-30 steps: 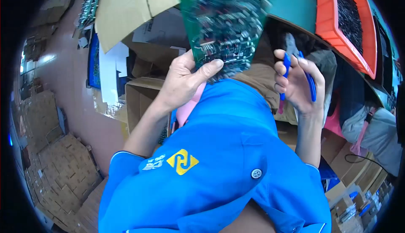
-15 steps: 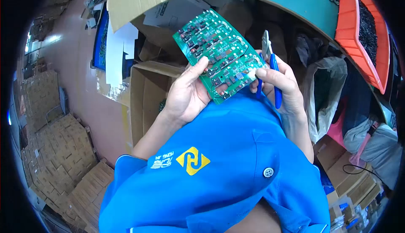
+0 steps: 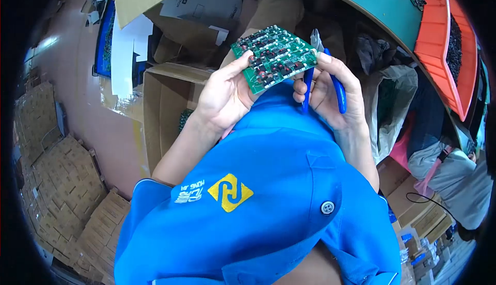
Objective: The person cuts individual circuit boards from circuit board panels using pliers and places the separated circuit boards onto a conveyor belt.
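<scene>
A green circuit board (image 3: 281, 60) crowded with small components is held up in front of my lap, tilted so its face is foreshortened. My left hand (image 3: 225, 91) grips its left edge, thumb on top and fingers beneath. At the board's right corner, the thumb of my right hand (image 3: 338, 86) presses on the edge. That same hand also holds wire cutters (image 3: 341, 96) with blue handles, their metal jaws pointing up and away beside the board. The handles are spread apart, one between the fingers and one against the palm.
An open cardboard box (image 3: 165, 109) stands left of my lap, with green boards inside. A green table (image 3: 369, 6) curves across the top right, carrying a red bin (image 3: 439, 42) of small dark parts. A pale bag (image 3: 395, 99) hangs at right. Stacked cartons (image 3: 67, 181) stand at far left.
The board has tipped from facing me to a flatter, foreshortened angle, and both hands have turned with it. The cutters remain in my right hand. The whole view has shifted slightly.
</scene>
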Motion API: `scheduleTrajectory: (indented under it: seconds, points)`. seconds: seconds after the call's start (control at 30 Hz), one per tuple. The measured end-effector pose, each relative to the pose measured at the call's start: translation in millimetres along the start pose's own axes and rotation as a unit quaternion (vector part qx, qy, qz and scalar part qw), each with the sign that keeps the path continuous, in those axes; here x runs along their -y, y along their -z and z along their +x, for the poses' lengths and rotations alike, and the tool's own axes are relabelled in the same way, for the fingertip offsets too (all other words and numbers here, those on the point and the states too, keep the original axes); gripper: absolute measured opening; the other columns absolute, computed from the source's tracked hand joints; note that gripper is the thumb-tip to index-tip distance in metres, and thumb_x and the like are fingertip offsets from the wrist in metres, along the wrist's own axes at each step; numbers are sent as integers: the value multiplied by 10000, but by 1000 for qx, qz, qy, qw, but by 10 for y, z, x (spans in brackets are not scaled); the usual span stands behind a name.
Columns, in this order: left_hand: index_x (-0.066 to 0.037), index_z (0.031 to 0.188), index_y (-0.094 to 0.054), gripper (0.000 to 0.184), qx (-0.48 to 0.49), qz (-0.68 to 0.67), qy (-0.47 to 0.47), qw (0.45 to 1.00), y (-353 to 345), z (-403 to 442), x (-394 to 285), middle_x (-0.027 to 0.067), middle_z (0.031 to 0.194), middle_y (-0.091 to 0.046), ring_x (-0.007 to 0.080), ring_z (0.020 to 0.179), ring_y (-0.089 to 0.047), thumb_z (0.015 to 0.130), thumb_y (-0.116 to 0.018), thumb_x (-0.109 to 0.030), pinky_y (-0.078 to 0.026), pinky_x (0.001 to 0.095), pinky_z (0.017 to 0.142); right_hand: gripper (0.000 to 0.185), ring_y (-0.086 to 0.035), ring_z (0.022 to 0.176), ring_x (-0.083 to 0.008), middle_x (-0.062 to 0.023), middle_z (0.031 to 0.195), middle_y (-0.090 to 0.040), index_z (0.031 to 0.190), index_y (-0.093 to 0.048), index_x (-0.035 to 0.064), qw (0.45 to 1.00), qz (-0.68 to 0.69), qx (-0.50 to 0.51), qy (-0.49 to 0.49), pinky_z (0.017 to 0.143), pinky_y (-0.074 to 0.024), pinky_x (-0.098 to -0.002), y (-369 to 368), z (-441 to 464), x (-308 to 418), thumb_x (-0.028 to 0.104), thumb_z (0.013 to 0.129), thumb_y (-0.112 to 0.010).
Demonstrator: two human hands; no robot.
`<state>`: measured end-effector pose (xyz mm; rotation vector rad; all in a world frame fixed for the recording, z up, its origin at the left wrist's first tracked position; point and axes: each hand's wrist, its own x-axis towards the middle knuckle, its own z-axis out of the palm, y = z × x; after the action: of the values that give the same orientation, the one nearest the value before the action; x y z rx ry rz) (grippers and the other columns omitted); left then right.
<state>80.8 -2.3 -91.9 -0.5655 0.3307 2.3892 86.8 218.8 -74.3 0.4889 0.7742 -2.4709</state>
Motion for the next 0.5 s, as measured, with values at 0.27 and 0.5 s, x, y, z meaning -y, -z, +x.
scheduleTrajectory:
  seconds: [0.27, 0.5]
  points:
    - [-5, 1418, -364, 374, 2, -35, 10, 999, 13, 100, -94, 223, 1298, -601, 282, 1122, -680, 1102, -321, -201, -628, 344, 897, 305, -624, 755, -188, -145, 938, -639, 1072, -569, -15, 999, -50, -11, 1, 678, -524, -317, -13, 110, 37, 261, 957, -626]
    - [-13, 1439, -340, 389, 30, -48, 22, 998, 0, 149, -135, 236, 1346, -572, 307, 1174, -651, 1100, -314, -201, -592, 383, 969, 269, -627, 757, -200, -156, 939, -632, 1073, -563, -22, 999, -33, -27, 10, 684, -529, -323, -31, 150, 66, 217, 955, -599]
